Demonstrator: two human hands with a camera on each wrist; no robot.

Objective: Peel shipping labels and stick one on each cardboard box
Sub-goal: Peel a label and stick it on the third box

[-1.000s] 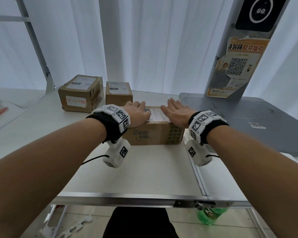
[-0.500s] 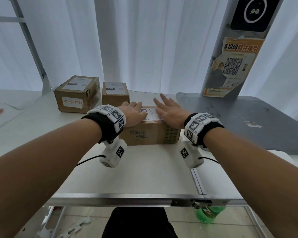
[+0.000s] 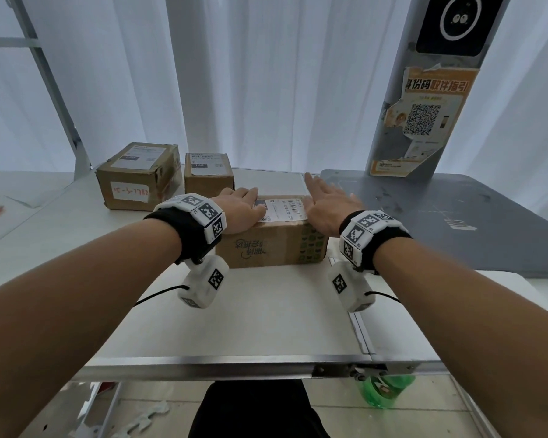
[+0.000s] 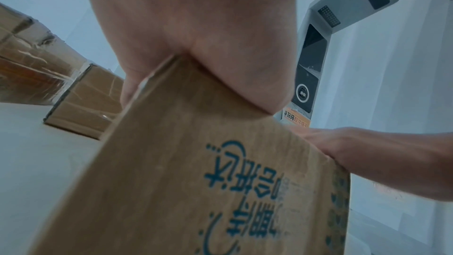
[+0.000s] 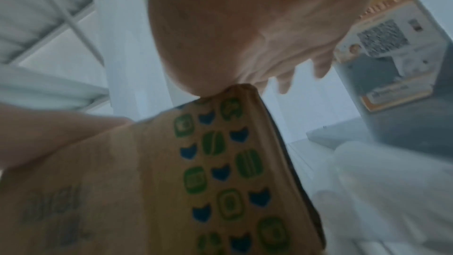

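Right hand [image 3: 326, 208] slid rightward, label [image 3: 283, 210] uncovered

Head overhead; wrists close under palms

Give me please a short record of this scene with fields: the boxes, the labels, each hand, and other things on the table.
boxes: three cardboard; front box, big back box, small back box
labels: one white label on top of each; front label
left hand: flat on the front box's left top, holds nothing
right hand: fingers straight, heel of the palm on the box's right top edge, holds nothing
table: white
other: grey kiosk post with orange QR poster, at back right
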